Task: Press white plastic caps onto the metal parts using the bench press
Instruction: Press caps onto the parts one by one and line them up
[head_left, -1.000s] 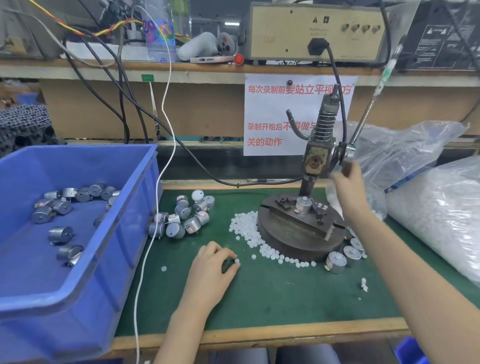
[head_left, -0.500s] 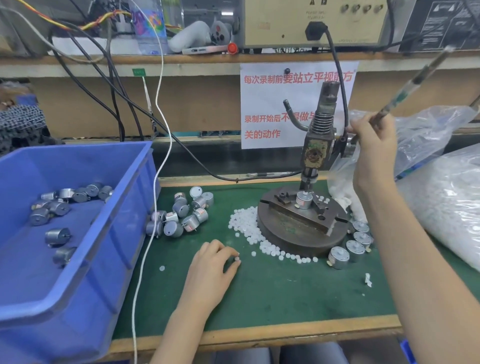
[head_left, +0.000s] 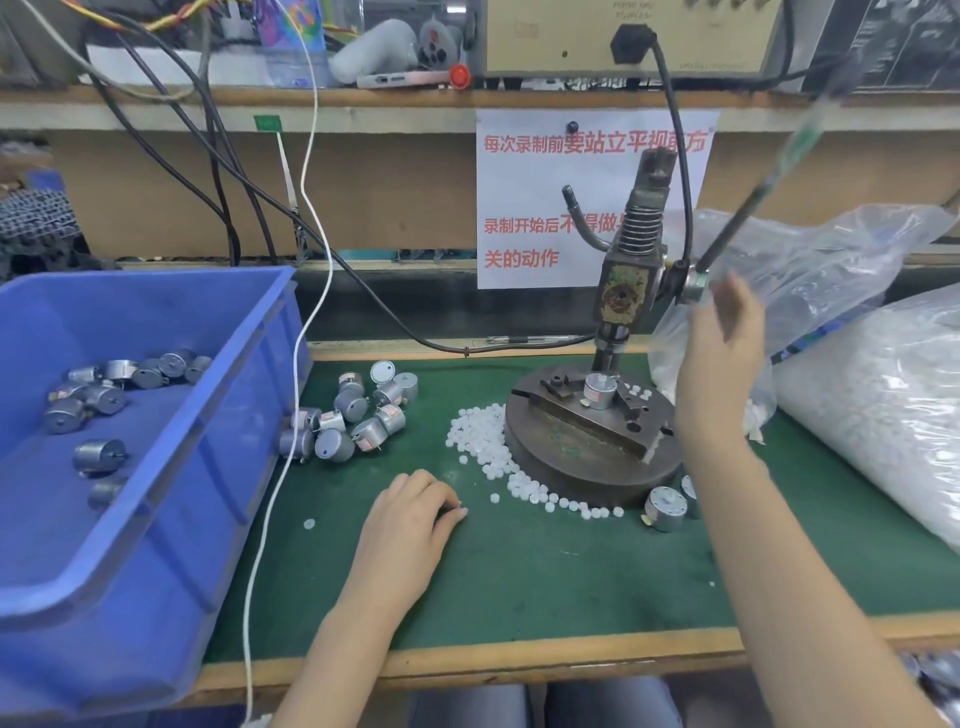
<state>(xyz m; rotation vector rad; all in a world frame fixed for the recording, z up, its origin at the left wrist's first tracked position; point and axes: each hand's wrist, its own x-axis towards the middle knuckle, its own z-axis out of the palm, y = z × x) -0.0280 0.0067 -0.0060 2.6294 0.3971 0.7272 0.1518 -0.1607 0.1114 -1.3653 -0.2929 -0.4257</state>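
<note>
Right hand: the right hand (head_left: 724, 332) is blurred, fingers straight and loosely spread, gripping nothing. It hangs just beside the hub of the lever (head_left: 763, 182), apart from the rod.
Left hand: the left hand (head_left: 410, 519) rests on the counter (head_left: 519, 582) with fingers curled down, tips at the near edge of the white caps (head_left: 485, 441). Whether it pinches a cap I cannot tell.
Bench press: the bench press (head_left: 626, 291) stands far right of centre on its round base (head_left: 582, 467), lever slanting up and to the right.
Part in hand: one metal part (head_left: 600, 391) sits upright in the fixture, directly under the ram so the stroke lands on its shaft. Its top is too small to tell if a cap is on.
Supplies: the caps are heaped against the base's left side, and loose metal parts (head_left: 358, 415) lie just left of them, both within the left hand's reach.
Right side: two more parts (head_left: 666, 508) lie at the base's near right, and clear bags (head_left: 872, 395) of caps sit beyond.
Blue bin: the blue bin (head_left: 249, 395) at the left holds further parts.
Step, as I judge it: between strokes, likely swapping the part.
</note>
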